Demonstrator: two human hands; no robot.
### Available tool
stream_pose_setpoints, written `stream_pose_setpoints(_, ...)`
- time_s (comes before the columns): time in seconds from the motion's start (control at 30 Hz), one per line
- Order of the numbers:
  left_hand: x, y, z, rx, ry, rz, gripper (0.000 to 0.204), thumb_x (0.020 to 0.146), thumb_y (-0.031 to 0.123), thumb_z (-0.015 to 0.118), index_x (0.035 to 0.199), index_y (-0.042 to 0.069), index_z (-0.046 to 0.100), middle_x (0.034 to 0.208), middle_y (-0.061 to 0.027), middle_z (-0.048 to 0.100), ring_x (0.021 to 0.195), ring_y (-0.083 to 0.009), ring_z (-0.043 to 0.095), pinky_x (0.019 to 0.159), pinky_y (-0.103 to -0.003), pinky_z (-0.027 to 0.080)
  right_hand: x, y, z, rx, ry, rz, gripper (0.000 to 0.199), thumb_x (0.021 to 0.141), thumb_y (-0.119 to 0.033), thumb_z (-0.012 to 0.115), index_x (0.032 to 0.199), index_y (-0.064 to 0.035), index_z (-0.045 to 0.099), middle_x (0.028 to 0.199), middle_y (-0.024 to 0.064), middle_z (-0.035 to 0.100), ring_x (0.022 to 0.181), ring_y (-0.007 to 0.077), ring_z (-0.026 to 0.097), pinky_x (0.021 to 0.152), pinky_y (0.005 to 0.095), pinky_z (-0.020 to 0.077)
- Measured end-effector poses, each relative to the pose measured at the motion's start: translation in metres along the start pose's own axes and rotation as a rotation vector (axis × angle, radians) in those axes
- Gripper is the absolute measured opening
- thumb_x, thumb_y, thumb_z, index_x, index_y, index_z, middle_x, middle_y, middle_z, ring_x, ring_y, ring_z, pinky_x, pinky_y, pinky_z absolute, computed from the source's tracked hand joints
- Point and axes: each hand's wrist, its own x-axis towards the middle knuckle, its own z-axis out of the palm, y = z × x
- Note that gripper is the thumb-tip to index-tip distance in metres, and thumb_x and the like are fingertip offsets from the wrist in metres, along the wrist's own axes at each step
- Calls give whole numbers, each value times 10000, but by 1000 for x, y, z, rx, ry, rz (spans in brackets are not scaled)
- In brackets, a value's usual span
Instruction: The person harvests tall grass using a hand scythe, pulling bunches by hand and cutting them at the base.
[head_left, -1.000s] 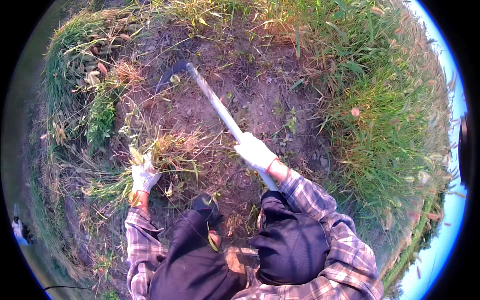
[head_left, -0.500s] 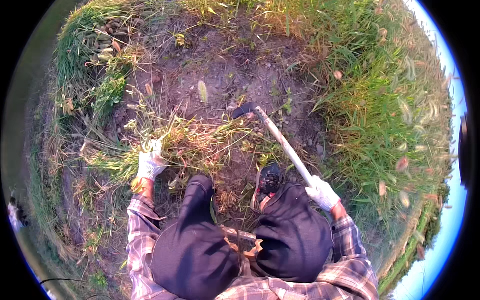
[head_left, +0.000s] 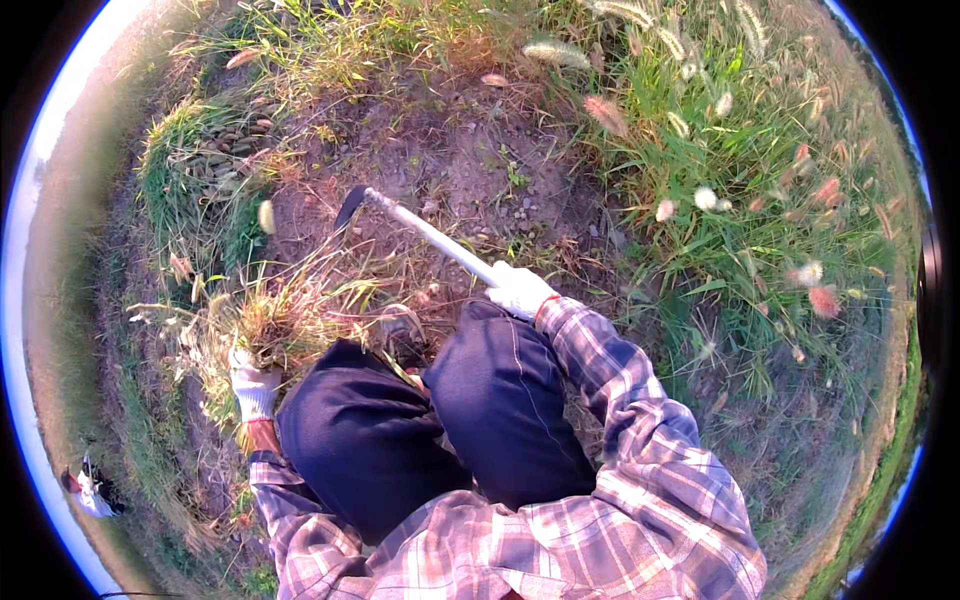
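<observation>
A bunch of cut grass (head_left: 285, 325) with tan stems and seed heads is gripped in my white-gloved left hand (head_left: 254, 385), beside my left knee. In front of my right knee, my white-gloved right hand (head_left: 520, 291) is wrapped round the pale handle of a sickle (head_left: 435, 237). Its dark curved blade (head_left: 351, 206) points to the far left, just above the soil and beyond the grass bunch. The fingertips of my left hand are partly hidden by stems.
Bare brown soil (head_left: 450, 150) with short stubble lies ahead. Tall green grass with bristly seed heads (head_left: 700, 200) stands on the right. A heap of cut grass (head_left: 205, 165) lies at the far left. Another person (head_left: 92, 490) is far off at the left edge.
My right hand has swung the sickle to the left, across the front of my knees. My left hand has drawn the grass bunch left and nearer to me. My view has turned.
</observation>
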Motion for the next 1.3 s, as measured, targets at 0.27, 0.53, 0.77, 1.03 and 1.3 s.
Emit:
stream_pose_setpoints(0.27,-105,-122,-190,437,-120,-848,455,892,224,627,1269,-12,529,1152,-175,634,988,-313,620,856,-388,505,-217,81,-40,359,538,518,415,900,-350,633,1137,-28,523,874,201,661,757,324,670,656,424,522)
stream_pose_setpoints(0.53,-113,-224,-289,788,38,-889,413,953,291,528,1262,20,559,1182,-181,618,1054,-341,586,861,-458,487,-373,132,66,166,763,703,411,885,-340,664,1105,-24,521,845,244,664,765,420,662,654,477,513)
stream_pose_setpoints(0.77,-39,-186,-157,721,-190,-514,446,983,368,474,1280,57,593,1117,-214,663,943,-408,630,821,-511,496,-457,152,178,46,550,960,415,868,-441,622,1045,-85,504,846,274,652,837,502,618,715,570,487)
stream_pose_setpoints(1.03,-32,-24,-30,-13,8,-733,424,793,363,696,950,-31,691,1011,-178,708,836,-350,684,753,-440,539,-611,112,261,64,859,1307,377,880,-385,670,920,-56,490,775,232,640,791,437,651,651,497,513)
stream_pose_setpoints(1.3,-150,21,59,141,-510,-467,529,735,336,755,1102,-30,647,1082,-159,695,877,-354,684,783,-418,544,-593,119,295,183,1211,1490,431,879,-438,607,932,-17,530,874,279,648,855,476,628,734,539,474)
